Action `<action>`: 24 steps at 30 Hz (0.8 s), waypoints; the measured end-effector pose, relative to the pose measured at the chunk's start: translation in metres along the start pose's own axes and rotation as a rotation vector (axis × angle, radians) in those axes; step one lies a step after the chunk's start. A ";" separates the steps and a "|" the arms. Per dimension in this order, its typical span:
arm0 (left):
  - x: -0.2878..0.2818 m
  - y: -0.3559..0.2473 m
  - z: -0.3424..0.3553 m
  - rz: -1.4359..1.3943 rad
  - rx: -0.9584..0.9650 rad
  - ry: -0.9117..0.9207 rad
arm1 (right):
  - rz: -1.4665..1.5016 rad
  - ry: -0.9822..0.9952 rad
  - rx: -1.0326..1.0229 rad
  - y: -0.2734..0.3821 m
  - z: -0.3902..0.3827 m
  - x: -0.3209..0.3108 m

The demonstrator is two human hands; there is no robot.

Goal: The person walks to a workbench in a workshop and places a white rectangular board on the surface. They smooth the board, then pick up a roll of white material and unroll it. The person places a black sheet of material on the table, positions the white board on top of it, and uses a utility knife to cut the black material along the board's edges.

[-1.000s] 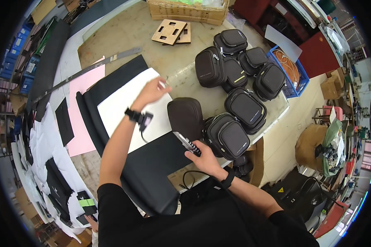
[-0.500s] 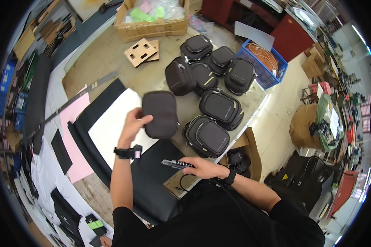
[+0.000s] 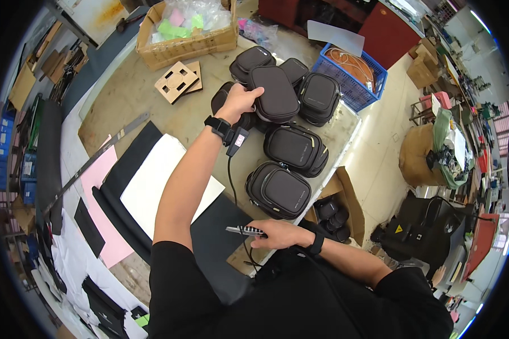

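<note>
My left hand [image 3: 242, 101] grips a dark zippered case [image 3: 277, 95] by its left edge, thumb on top. It is held over the far group of similar cases and partly hides some of them. Around it are a case at the back [image 3: 253, 59], one behind to the right [image 3: 294, 70] and one to the right [image 3: 319, 97]. Nearer me lie two more, a case [image 3: 296, 148] and the nearest case [image 3: 279, 189]. My right hand [image 3: 280, 234], low over the table's near edge, is closed around what looks like a utility knife [image 3: 244, 230], its tip pointing left.
White sheets [image 3: 155, 183] and black material [image 3: 220, 223] lie left of the cases. A long metal ruler [image 3: 110, 144], slotted board pieces [image 3: 178, 82] and a carton of plastic wrap [image 3: 189, 48] are farther out. A blue crate [image 3: 350, 85] and an open carton [image 3: 348, 203] stand at the right.
My left hand has carried the case away from me and to the right, from above the white sheets to over the far cases. My right hand has barely moved, still gripping the knife.
</note>
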State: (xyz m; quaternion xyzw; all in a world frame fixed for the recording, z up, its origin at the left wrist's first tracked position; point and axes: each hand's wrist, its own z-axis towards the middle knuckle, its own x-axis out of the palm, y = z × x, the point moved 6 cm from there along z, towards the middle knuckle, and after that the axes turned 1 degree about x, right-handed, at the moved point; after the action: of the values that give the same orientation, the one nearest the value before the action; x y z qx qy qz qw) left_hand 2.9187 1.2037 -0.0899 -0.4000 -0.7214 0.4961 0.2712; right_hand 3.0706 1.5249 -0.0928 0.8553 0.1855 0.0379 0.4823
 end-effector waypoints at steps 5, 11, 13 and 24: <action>-0.059 -0.009 -0.070 0.184 0.139 -0.144 | 0.040 -0.202 -0.066 -0.005 -0.001 0.000; -0.197 0.123 -0.208 0.981 0.266 -0.420 | 0.139 -0.250 -0.036 0.006 0.005 0.008; -0.212 0.195 -0.238 1.249 -0.073 -0.485 | 0.163 -0.274 -0.040 0.002 0.015 0.013; -0.185 0.204 -0.219 1.199 -0.128 -0.457 | 0.463 -0.428 0.011 0.019 0.125 0.013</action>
State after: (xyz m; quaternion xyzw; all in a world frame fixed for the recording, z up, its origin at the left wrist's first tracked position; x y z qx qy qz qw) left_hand 3.2529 1.1948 -0.2003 -0.6333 -0.4404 0.5902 -0.2382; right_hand 3.1183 1.4191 -0.1444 0.8659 -0.1198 -0.0353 0.4844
